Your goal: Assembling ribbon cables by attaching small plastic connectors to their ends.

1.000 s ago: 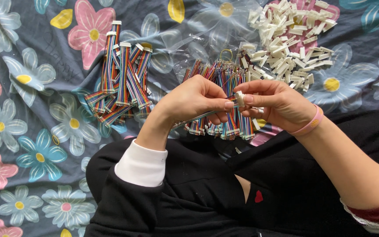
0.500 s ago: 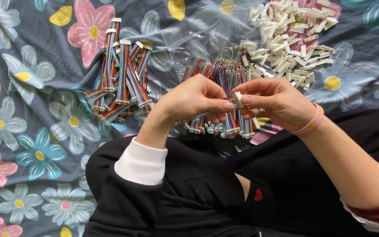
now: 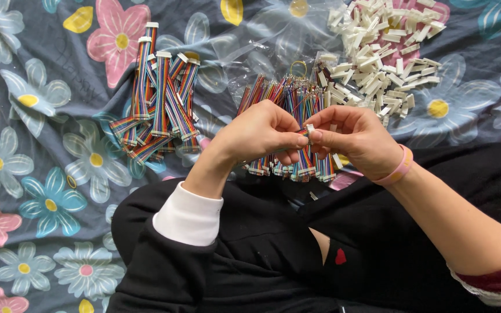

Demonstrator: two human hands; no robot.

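While both hands' fingers pinch a white connector, clear bag holds rainbow cables.

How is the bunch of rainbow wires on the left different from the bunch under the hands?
The left bunch of rainbow wires has white plugs on its far ends; the bunch under the hands shows bare metal tips there. The left bunch lies untouched and fanned out; the other is packed tighter, partly hidden by the left hand and right hand. Both are striped ribbons lying on the flowered cloth.

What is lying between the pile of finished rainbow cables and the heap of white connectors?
In the head view, a clear plastic bag and loose rainbow wires.
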